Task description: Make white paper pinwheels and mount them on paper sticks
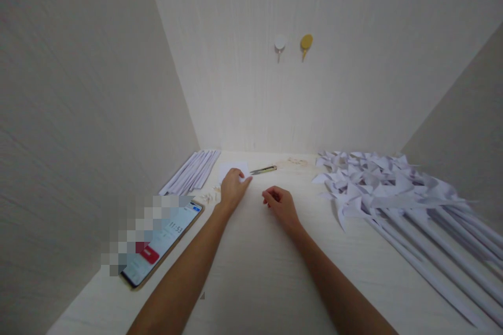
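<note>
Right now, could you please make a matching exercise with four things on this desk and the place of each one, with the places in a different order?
Things:
1. smartphone with lit screen
2. small white paper sheet
3. heap of white paper pinwheels on rolled sticks
4. slim yellow-green utility knife

Places:
A. under the left hand
B. right side of the pale wooden desk
C. near left edge, beside the left forearm
D. at the back, beyond the right hand

Pairs: 1-C, 2-A, 3-B, 4-D
</note>
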`<state>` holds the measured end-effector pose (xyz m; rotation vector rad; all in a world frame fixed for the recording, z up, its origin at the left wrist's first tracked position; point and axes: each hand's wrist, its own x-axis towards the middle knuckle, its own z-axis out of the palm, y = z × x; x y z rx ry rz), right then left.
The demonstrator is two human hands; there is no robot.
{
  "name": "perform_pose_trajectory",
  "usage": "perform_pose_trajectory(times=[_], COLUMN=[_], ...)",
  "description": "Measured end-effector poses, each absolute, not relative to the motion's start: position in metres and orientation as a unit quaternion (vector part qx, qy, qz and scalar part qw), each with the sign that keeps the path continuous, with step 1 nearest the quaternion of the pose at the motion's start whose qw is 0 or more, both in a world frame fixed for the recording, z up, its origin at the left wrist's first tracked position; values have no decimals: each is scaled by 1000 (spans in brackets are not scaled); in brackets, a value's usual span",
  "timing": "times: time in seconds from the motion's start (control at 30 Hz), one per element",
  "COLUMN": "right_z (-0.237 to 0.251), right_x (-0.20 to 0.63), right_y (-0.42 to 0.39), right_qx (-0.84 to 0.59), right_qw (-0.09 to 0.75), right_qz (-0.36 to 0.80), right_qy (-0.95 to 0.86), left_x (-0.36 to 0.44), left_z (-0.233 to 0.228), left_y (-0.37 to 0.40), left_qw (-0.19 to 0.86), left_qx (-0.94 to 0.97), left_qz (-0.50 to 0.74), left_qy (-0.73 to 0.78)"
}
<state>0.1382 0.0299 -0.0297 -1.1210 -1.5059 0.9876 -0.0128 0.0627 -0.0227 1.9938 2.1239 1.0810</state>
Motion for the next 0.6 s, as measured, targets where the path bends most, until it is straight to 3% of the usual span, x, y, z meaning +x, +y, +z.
perform_pose_trajectory(times=[0.27,0.6], right_z=[-30,-29], right_x=[138,138], right_y=[29,28], right_qx=[-470,-471], right_qw=[477,471], right_qz=[399,394], right_qy=[-627,-633], left_x=[-10,-13], left_z=[-23,-25], left_y=[66,66], left_qw=[12,15], left_qx=[653,651], left_qz=[267,285], left_qy=[709,704])
